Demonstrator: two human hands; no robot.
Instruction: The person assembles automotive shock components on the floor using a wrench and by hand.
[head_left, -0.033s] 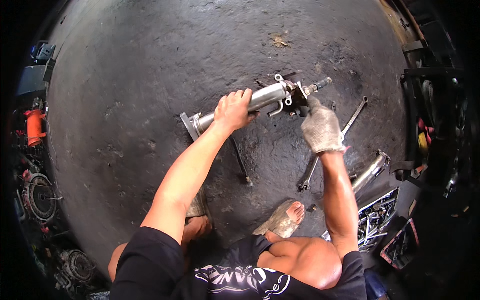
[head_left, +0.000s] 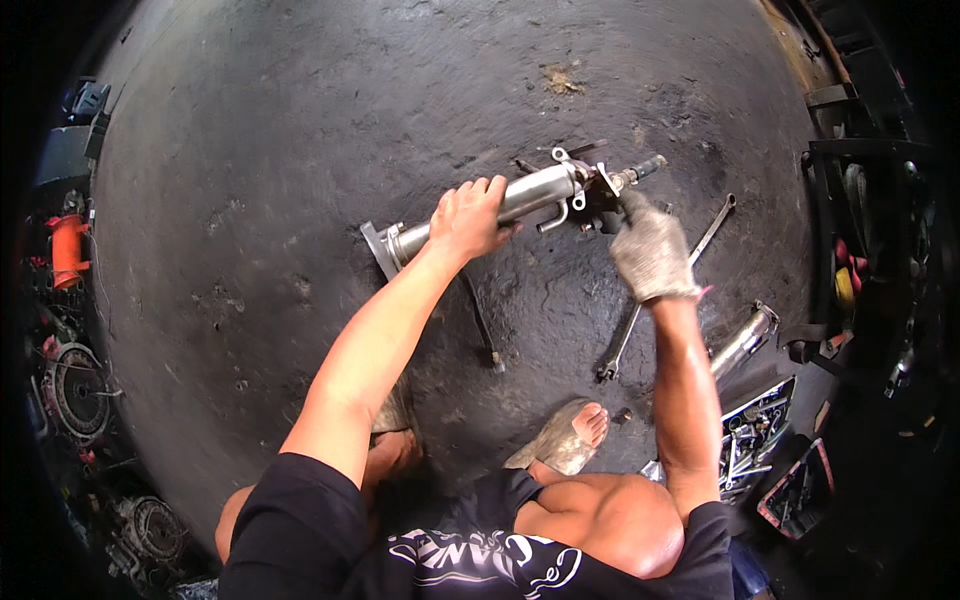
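A steel cylinder (head_left: 540, 190) with an end flange, brackets and a bent side pipe lies diagonally on the floor. My bare left hand (head_left: 470, 215) is wrapped round its middle. My right hand (head_left: 648, 250), in a grey knit glove, is closed at the fitting end (head_left: 630, 178); what its fingers hold is hidden and blurred. A long wrench (head_left: 630, 335) lies on the floor passing under or behind my right hand. A dark rod or hose (head_left: 482, 330) lies below the cylinder.
A second steel cylinder (head_left: 740, 340) and a toolbox of wrenches (head_left: 760, 420) are at the lower right, beside a red tray (head_left: 795, 485). My sandaled feet (head_left: 560, 435) stand on the dark floor (head_left: 250, 200). Machine parts (head_left: 80, 390) and an orange canister (head_left: 68, 250) line the left edge.
My gloved right hand and forearm have shifted slightly to the right. My left hand and the cylinder have barely moved.
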